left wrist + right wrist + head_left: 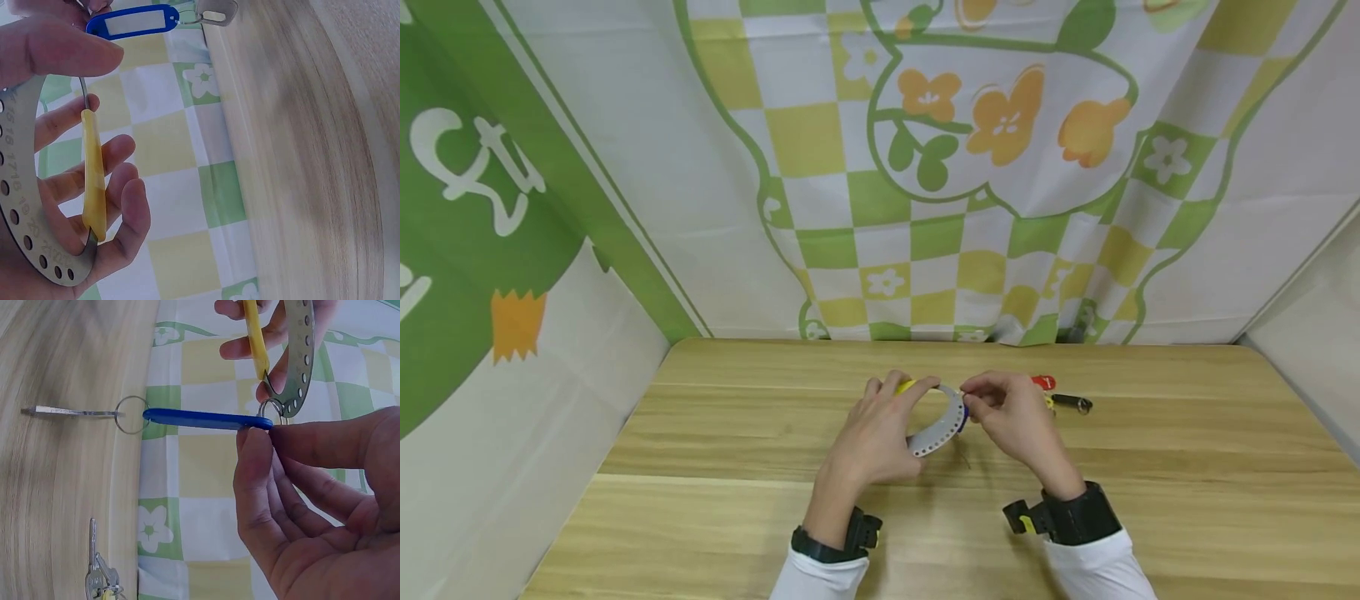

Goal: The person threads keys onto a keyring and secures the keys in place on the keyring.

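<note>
My left hand grips a curved metal key holder, a flat arc with a row of numbered holes. A yellow sleeve covers part of the rod that closes its loop. At the arc's end, my right hand pinches a blue key tag between thumb and fingers. Small metal rings sit at the pinched end of the tag, overlapping the holder's tip in the right wrist view. From the tag's other end hangs a key on a split ring.
On the wooden table, beyond the right hand, lie a red tag and a black tag. Loose keys with a bit of yellow show beside them. A patterned curtain hangs along the table's back edge.
</note>
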A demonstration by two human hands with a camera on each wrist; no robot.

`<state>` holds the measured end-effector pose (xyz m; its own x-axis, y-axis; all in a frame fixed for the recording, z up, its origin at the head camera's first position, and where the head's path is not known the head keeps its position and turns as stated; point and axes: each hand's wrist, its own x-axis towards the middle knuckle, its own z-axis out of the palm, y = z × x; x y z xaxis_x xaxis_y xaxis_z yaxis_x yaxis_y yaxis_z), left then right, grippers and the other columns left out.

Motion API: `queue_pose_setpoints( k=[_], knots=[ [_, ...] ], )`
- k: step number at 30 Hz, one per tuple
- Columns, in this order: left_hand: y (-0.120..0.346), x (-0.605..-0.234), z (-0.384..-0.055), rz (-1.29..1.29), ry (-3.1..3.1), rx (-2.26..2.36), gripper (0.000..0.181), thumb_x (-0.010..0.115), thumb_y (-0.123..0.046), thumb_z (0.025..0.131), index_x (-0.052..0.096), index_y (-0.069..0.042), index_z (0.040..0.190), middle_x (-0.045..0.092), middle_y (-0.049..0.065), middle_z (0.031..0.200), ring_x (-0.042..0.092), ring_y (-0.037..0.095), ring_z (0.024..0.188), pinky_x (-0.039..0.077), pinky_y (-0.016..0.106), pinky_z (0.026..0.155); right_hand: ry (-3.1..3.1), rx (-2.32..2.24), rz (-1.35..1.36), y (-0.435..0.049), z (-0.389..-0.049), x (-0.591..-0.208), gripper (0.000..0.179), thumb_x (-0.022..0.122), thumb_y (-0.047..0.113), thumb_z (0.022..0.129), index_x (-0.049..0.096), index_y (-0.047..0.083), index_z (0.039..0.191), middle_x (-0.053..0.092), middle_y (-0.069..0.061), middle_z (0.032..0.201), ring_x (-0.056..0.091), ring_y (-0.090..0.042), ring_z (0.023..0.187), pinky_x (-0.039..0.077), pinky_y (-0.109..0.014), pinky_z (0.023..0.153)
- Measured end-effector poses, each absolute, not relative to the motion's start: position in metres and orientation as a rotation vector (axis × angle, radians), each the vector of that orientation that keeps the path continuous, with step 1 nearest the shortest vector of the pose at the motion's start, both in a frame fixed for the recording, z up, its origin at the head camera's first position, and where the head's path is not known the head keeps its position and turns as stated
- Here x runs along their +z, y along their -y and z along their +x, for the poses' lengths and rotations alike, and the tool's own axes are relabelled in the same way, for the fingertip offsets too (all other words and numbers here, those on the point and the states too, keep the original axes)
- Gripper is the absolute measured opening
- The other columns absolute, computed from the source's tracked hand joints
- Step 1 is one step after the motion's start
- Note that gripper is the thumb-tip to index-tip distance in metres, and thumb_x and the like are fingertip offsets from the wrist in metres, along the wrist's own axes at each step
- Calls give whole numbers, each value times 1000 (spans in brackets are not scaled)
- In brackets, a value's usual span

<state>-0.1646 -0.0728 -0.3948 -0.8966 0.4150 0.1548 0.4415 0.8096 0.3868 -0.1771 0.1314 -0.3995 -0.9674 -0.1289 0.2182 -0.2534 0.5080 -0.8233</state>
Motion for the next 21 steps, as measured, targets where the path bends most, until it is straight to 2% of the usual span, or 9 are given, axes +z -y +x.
queue_pose_setpoints(
  k=[7,13,21],
  knots=[
    [73,-395,-164,-699,2930,-641,100,83,-9,56,50,-27,148,51,12,137,51,32,107,49,42,76,2644,1478,324,-132,-177,-401,6,69,-3,91,74,-1,95,70,-7,79,69,-25,70,54,-27,61],
    [73,-396,-164,-700,2927,-645,101,83,-9,55,50,-26,149,51,12,137,50,32,108,49,42,78,2628,1471,347,-130,-177,-403,7,68,-6,92,73,-3,95,70,-8,80,70,-30,72,55,-26,60],
    [74,-395,-164,-701,2911,-651,100,84,-10,56,50,-24,149,51,13,137,51,33,109,49,44,79,2617,1446,353,-131,-177,-402,8,69,-4,91,73,-2,97,71,-9,81,70,-28,73,55,-26,61]
  ],
)
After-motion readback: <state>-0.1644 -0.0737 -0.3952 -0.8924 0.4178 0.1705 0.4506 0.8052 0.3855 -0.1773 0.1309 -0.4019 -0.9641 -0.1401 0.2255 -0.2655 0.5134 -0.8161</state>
